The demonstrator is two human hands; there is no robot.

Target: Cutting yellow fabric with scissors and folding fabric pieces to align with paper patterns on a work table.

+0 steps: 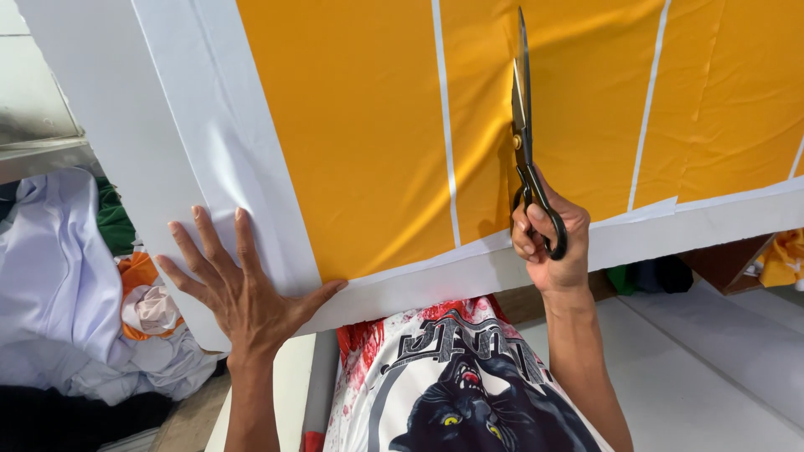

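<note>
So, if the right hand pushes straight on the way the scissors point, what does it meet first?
The right hand holds black scissors pointing away over the orange cloth. Going straight on, the blades probably meet only more orange cloth, between two white stripes, up to the picture's edge.

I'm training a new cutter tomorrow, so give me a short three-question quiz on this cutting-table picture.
1. True or false: the right hand holds the scissors with the blades pointing away from the person.
2. Where does the left hand rest?
A. On the pile of clothes
B. Flat on the white border of the fabric
C. On the scissor blades
3. Fill in: the fabric is ______ with thin white stripes.

Key
1. True; the blades lie over the fabric near a white stripe.
2. B; fingers spread on the white border, near the corner of the coloured panel.
3. Orange-yellow.
</note>
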